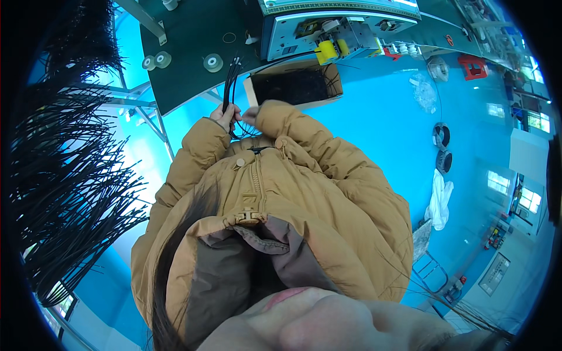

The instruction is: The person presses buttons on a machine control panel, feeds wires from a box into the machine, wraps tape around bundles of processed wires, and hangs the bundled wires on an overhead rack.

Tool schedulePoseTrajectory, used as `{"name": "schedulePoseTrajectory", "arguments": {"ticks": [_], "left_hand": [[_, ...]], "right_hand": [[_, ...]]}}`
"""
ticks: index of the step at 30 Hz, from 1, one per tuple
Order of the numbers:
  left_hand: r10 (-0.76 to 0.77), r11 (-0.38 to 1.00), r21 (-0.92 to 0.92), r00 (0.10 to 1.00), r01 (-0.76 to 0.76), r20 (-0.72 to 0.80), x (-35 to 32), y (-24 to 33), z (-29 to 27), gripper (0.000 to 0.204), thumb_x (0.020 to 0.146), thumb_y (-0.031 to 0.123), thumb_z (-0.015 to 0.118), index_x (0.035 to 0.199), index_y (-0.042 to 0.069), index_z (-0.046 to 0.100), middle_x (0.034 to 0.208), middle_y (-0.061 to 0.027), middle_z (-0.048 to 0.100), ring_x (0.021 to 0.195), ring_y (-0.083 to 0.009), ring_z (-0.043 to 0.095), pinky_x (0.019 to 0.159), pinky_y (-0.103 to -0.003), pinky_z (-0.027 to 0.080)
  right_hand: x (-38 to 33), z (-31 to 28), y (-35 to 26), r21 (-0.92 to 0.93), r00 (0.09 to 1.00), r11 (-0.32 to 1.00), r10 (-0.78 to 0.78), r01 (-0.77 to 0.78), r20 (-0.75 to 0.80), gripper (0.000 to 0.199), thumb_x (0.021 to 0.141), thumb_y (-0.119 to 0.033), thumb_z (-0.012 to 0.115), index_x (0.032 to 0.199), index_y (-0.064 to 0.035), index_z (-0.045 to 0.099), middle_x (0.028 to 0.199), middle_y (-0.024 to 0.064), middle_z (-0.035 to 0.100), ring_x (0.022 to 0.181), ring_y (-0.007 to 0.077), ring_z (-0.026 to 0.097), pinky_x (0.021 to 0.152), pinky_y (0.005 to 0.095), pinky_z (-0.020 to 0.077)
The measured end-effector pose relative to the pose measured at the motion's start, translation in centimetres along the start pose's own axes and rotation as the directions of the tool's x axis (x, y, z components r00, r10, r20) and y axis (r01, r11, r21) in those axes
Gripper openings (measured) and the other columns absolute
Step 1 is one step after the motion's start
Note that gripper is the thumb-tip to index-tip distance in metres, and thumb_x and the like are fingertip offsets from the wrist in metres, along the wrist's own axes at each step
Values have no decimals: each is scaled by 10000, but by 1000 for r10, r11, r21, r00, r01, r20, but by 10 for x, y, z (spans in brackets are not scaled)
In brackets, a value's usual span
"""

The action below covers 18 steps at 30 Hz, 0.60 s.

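My left hand [224, 116] is closed around a small bundle of black cables [229, 88]. Their upper ends stand up past the fingers toward the green table, and a few strands loop down in front of my jacket. Close beside it on the right is my right hand [250, 115], next to the looping strands. It is smeared and partly covered by the sleeve, so its fingers cannot be made out.
Ahead stands a green table [190, 82] with tape rolls [213, 62] and a machine [287, 41] bearing a yellow part [328, 52]. Below the machine is a cardboard box [250, 92] with black contents. Many black cables [76, 193] hang at my left. A red plastic item [472, 67] lies far right.
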<state>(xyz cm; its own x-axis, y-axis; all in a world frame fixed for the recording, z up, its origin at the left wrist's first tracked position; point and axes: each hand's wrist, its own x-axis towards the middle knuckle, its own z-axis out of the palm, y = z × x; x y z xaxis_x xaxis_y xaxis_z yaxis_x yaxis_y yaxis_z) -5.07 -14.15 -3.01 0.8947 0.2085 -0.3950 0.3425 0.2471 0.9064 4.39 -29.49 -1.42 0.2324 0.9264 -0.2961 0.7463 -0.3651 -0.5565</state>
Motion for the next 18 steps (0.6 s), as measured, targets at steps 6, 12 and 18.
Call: {"name": "schedulePoseTrajectory", "arguments": {"ticks": [6,12,18], "left_hand": [[125,992,-7,991,-126,-39,0,-20,-6,232,837,243,387,742,45,462,538,-11,443,486,-99,421,433,-246,371],[-77,987,-143,997,73,-26,-9,2,7,242,837,261,386,748,41,437,484,-1,368,405,-108,377,397,-241,340],[-72,990,-122,996,65,-52,-9,-2,6,255,833,280,398,777,37,448,475,6,352,365,-85,333,358,-227,304]], "right_hand": [[25,10,79,988,731,68,666,138,-148,470,754,-141,534,1165,-154,305,1129,39,389,1000,176,403,705,388,418],[19,-30,79,931,719,-44,649,361,-248,355,806,-238,456,1123,-126,345,1111,67,422,1018,201,402,752,379,394],[22,-23,73,925,731,-121,653,359,-199,257,837,-258,375,1014,-74,407,934,85,529,861,184,498,688,327,429]]}}
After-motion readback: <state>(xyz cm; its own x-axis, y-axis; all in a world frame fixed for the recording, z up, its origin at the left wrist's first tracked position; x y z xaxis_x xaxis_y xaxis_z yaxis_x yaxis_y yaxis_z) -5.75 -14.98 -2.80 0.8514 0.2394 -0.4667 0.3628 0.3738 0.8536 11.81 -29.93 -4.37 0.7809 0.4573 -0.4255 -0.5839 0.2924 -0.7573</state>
